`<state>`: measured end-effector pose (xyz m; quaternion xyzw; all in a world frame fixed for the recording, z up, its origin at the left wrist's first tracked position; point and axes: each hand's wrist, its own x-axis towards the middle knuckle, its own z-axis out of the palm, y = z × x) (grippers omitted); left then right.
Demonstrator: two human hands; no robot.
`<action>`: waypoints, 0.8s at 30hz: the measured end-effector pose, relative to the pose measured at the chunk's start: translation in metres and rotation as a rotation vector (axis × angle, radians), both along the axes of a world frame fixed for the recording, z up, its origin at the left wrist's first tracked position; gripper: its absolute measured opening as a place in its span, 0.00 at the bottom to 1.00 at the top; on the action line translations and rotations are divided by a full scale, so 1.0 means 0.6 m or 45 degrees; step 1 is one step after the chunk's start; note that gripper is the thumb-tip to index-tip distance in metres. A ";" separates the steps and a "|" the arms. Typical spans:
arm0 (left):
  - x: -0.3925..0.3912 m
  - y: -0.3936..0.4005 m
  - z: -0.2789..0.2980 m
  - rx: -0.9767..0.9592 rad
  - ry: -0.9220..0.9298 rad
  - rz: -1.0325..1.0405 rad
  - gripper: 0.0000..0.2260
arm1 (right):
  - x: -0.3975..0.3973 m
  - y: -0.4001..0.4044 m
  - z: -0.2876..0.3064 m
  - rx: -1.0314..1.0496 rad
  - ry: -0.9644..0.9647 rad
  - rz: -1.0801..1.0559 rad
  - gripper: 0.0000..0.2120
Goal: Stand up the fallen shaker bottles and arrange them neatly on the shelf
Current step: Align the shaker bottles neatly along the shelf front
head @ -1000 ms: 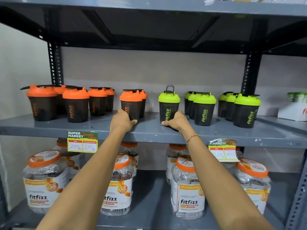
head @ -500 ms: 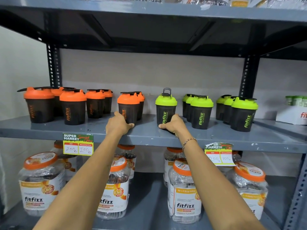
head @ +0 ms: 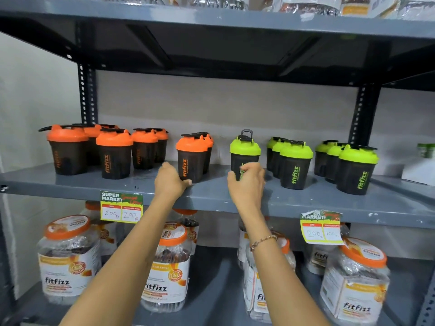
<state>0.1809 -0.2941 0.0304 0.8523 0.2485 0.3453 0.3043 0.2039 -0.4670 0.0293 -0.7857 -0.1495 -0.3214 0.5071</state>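
Shaker bottles (head: pixel 296 164) stand in rows on the shelf (head: pixel 211 196), jars (head: pixel 68 260) on the level below.

Your right hand (head: pixel 247 184) covers the lower front of the green-lidded shaker (head: pixel 244 154). Rear orange shakers (head: pixel 160 147) stand half hidden behind front ones. The white box (head: pixel 421 168) is cut off at right.

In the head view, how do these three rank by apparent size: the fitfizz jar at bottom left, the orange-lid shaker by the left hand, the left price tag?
1. fitfizz jar, clearly largest, though it is also nearer to the camera.
2. orange-lid shaker.
3. left price tag; close to the shaker in area, so this order is unsure.
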 end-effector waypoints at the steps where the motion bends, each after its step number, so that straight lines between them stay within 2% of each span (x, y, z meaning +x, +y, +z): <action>1: -0.007 0.009 0.000 -0.012 -0.065 -0.020 0.28 | -0.009 0.015 -0.002 -0.044 -0.020 0.064 0.12; 6: -0.074 0.115 -0.005 0.046 -0.426 -0.081 0.12 | -0.048 0.106 0.005 -0.202 0.058 0.207 0.08; 10: -0.142 0.233 -0.007 0.187 -0.584 0.132 0.21 | -0.080 0.200 0.010 -0.264 0.164 0.291 0.11; 14: -0.195 0.339 -0.006 0.111 -0.434 0.345 0.37 | -0.098 0.301 0.014 -0.291 0.238 0.357 0.19; 18: -0.208 0.422 -0.003 -0.081 -0.250 0.252 0.46 | -0.107 0.377 0.018 -0.330 0.330 0.389 0.31; 21: -0.201 0.459 0.005 -0.146 -0.004 0.140 0.48 | -0.108 0.419 0.027 -0.368 0.432 0.427 0.41; 24: -0.194 0.467 0.012 -0.130 0.045 0.029 0.42 | -0.106 0.450 0.034 -0.450 0.500 0.413 0.51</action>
